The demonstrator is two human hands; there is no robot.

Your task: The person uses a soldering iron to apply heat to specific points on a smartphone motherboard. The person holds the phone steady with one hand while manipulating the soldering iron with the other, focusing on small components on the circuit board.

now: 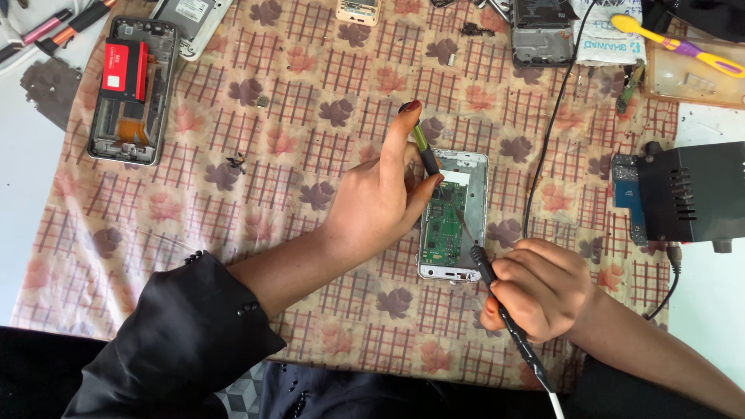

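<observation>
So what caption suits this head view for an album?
Left hand steadies a screwdriver while right hand holds a soldering iron over an opened phone.

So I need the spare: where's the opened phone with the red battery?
The opened phone with the red battery lies far left on the patterned cloth, well away from both hands.

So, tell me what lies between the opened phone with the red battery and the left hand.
Head view: only patterned cloth and one small dark scrap.

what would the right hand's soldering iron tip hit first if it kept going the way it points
Probably the green circuit board in the opened phone; the right hand aims the soldering iron up-left at it, though height above it is unclear.
</observation>
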